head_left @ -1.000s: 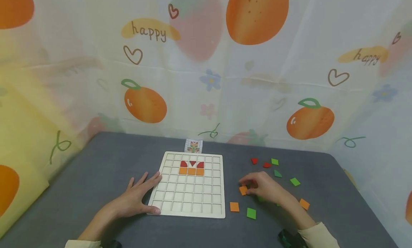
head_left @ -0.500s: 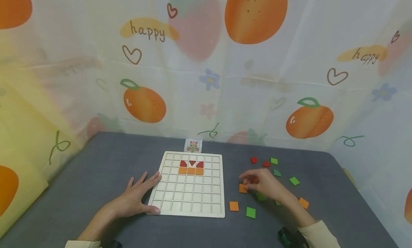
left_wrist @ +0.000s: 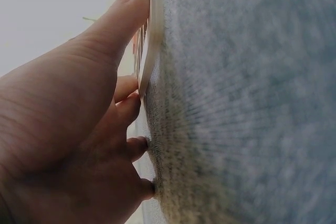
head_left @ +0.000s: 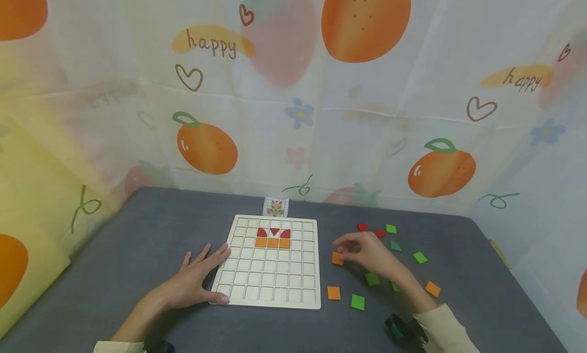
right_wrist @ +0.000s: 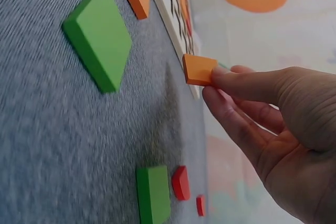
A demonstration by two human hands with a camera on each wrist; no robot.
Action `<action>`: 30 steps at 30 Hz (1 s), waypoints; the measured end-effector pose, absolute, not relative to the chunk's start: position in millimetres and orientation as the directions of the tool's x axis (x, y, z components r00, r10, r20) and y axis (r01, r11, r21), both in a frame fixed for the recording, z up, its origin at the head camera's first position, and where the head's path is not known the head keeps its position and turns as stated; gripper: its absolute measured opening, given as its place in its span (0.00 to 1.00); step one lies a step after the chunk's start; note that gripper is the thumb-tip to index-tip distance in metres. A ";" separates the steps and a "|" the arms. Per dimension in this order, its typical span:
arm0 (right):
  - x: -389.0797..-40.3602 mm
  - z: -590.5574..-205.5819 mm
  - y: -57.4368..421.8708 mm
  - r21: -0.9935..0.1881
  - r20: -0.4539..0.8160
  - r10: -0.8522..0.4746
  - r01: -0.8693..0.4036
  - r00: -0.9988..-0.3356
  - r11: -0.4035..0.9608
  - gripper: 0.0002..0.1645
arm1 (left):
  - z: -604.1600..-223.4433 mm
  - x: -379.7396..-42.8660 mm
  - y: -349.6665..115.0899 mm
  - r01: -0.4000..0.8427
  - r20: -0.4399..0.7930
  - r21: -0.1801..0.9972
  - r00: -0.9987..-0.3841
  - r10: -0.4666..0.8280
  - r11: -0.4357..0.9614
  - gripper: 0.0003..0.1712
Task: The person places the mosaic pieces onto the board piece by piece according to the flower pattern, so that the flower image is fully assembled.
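A white grid board [head_left: 268, 276] lies on the grey table, with red pieces and a row of orange square tiles [head_left: 272, 243] set in its upper cells. My left hand [head_left: 192, 284] rests along the board's left edge, fingers spread and thumb on the near corner; the left wrist view shows the thumb against the rim. To the right of the board, my right hand [head_left: 369, 253] pinches an orange square tile [right_wrist: 199, 70] between thumb and fingers. In the right wrist view that tile is lifted off the table.
A small pattern card [head_left: 275, 207] lies behind the board. Loose tiles are scattered at the right: an orange square [head_left: 334, 293], a green square [head_left: 358, 302], another orange square [head_left: 433, 289], a green quarter piece [head_left: 395, 246] and red pieces [head_left: 362, 227]. A printed curtain [head_left: 348, 154] hangs behind the table.
My right hand has lifted the orange tile and moved it left and away from me, closer to the board. Green tiles beneath the hand show more. My left hand has stayed put.
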State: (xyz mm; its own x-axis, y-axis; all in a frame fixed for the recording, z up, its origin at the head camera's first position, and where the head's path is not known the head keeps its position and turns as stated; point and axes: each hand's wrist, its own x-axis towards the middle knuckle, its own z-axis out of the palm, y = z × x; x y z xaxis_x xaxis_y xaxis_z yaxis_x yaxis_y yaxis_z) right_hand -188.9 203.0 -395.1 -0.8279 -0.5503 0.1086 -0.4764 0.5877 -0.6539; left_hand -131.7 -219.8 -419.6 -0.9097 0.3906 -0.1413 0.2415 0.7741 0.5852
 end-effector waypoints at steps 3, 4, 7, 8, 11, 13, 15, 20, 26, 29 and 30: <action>-191.6 -398.0 197.6 -0.667 0.123 -0.562 -0.487 -0.818 0.563 0.16 | -419.2 -130.8 -220.6 0.249 -0.133 0.585 -0.910 0.394 0.772 0.65; -192.4 -399.5 195.8 -0.673 0.124 -0.565 -0.487 -0.816 0.557 0.15 | -419.0 -130.7 -220.8 0.249 -0.133 0.587 -0.909 0.395 0.770 0.65; -194.5 -403.4 190.2 -0.688 0.128 -0.567 -0.485 -0.814 0.541 0.15 | -418.4 -131.3 -221.1 0.250 -0.132 0.592 -0.908 0.398 0.766 0.65; -194.9 -403.8 188.2 -0.692 0.124 -0.562 -0.477 -0.818 0.542 0.15 | -418.2 -131.6 -220.9 0.251 -0.133 0.593 -0.907 0.400 0.765 0.65; -196.9 -405.2 182.1 -0.689 0.130 -0.552 -0.476 -0.823 0.547 0.15 | -418.7 -132.9 -220.9 0.253 -0.133 0.593 -0.906 0.402 0.764 0.65; -198.3 -405.5 177.3 -0.688 0.133 -0.548 -0.475 -0.826 0.549 0.14 | -419.2 -133.2 -220.9 0.254 -0.134 0.592 -0.905 0.403 0.765 0.65; -199.9 -406.6 172.7 -0.688 0.140 -0.551 -0.481 -0.823 0.544 0.14 | -420.2 -133.7 -220.9 0.249 -0.139 0.590 -0.906 0.400 0.768 0.66; -203.6 -406.1 158.1 -0.689 0.140 -0.561 -0.487 -0.816 0.536 0.14 | -420.8 -133.8 -221.5 0.246 -0.143 0.588 -0.906 0.398 0.770 0.66; -206.9 -404.2 141.4 -0.693 0.171 -0.577 -0.514 -0.799 0.505 0.13 | -420.2 -134.5 -220.9 0.235 -0.154 0.587 -0.907 0.392 0.774 0.66; -208.4 -404.9 132.9 -0.696 0.175 -0.585 -0.520 -0.792 0.495 0.13 | -420.2 -133.7 -220.7 0.236 -0.152 0.590 -0.907 0.393 0.772 0.66; -208.8 -405.3 130.0 -0.697 0.176 -0.588 -0.522 -0.789 0.492 0.13 | -420.4 -133.3 -220.8 0.237 -0.151 0.591 -0.907 0.394 0.771 0.66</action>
